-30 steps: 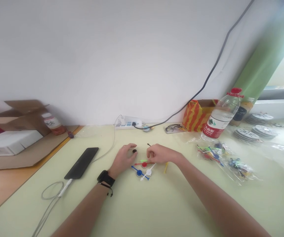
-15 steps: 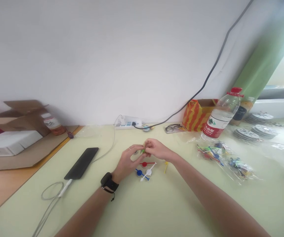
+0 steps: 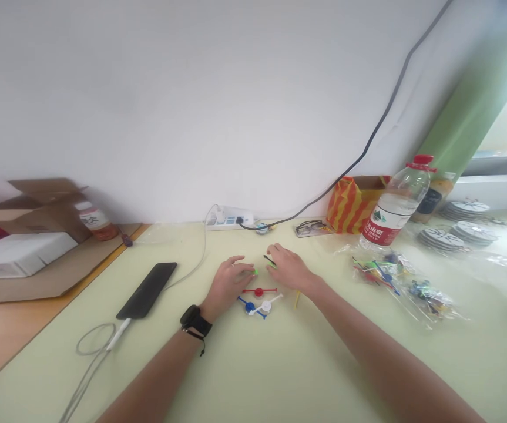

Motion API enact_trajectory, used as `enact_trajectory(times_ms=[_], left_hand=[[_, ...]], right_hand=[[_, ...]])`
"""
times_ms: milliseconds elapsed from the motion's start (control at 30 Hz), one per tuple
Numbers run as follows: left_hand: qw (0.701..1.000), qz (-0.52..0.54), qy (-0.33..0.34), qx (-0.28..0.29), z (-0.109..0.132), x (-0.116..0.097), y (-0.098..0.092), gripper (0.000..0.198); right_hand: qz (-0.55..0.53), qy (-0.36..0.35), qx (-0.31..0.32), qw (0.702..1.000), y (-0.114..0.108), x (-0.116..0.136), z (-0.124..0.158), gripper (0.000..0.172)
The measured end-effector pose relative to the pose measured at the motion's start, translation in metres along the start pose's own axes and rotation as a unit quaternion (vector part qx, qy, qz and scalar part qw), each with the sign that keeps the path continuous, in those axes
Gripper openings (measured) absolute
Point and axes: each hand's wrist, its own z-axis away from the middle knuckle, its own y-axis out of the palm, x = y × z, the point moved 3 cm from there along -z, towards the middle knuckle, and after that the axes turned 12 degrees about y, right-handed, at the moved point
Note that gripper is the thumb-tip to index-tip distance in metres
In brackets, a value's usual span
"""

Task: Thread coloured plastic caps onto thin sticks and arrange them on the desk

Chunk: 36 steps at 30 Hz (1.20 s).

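My left hand (image 3: 228, 284) rests low on the pale yellow table (image 3: 279, 364), fingers curled, with a small green plastic piece (image 3: 255, 271) at its fingertips. My right hand (image 3: 289, 268) lies just right of it, fingers bent over the table beside a thin black stick (image 3: 269, 259). In front of both hands lie a red disc with a rod (image 3: 258, 291), a blue disc piece (image 3: 249, 306) and a white disc piece (image 3: 265, 305). A yellow stick (image 3: 296, 299) lies under my right wrist.
A black phone (image 3: 147, 289) with a white cable lies to the left. A power strip (image 3: 229, 221), glasses (image 3: 309, 228), a striped bag (image 3: 348, 207) and a water bottle (image 3: 393, 210) stand along the wall. Bags of coloured parts (image 3: 383, 271) and stacked discs (image 3: 451, 238) lie right. Cardboard boxes (image 3: 37, 217) stand at the left.
Both hands came down from holding the green piece together above the table; they have drawn apart and now sit low on the surface. The coloured disc pieces stayed put.
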Motion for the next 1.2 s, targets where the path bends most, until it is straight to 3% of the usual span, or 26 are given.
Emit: enact_trajectory(times_ms=[67, 167, 233, 300, 500, 767, 833, 933, 1067, 1200], left_hand=[[1.000, -0.005, -0.006, 0.013, -0.001, 0.003, -0.001, 0.015], [1.000, -0.022, -0.012, 0.000, -0.001, 0.003, -0.004, 0.018], [0.999, -0.033, -0.012, -0.024, -0.001, 0.001, -0.006, 0.021], [0.999, -0.036, -0.004, -0.031, 0.000, -0.002, -0.008, 0.025], [0.999, -0.033, 0.018, 0.024, 0.001, -0.002, -0.003, 0.022], [1.000, -0.015, -0.004, -0.009, 0.001, 0.009, 0.002, 0.024], [0.999, -0.012, 0.000, -0.030, 0.000, 0.005, -0.002, 0.025], [0.997, 0.007, 0.021, -0.079, -0.001, -0.011, -0.011, 0.029], [0.992, 0.086, 0.061, -0.066, -0.005, -0.036, -0.015, 0.032], [0.988, 0.096, 0.089, -0.085, -0.006, -0.043, -0.015, 0.016]], right_hand=[[-0.002, -0.050, 0.052, 0.997, 0.000, 0.012, 0.006, 0.008], [-0.044, -0.109, 0.193, 0.974, 0.006, 0.028, 0.018, 0.010], [-0.041, -0.107, 0.225, 0.968, 0.010, 0.031, 0.021, 0.011], [-0.022, -0.098, 0.222, 0.970, 0.010, 0.030, 0.021, 0.013], [-0.027, -0.097, 0.235, 0.967, -0.007, 0.012, 0.012, 0.007], [-0.187, -0.015, 0.173, 0.967, -0.012, 0.001, 0.001, 0.007], [-0.230, -0.004, 0.156, 0.961, -0.009, 0.002, -0.001, 0.003], [-0.281, 0.018, 0.153, 0.947, -0.002, 0.004, -0.002, 0.011], [-0.357, 0.033, 0.188, 0.914, 0.008, 0.010, -0.002, 0.012], [-0.390, 0.015, 0.207, 0.897, 0.015, 0.015, -0.001, 0.007]])
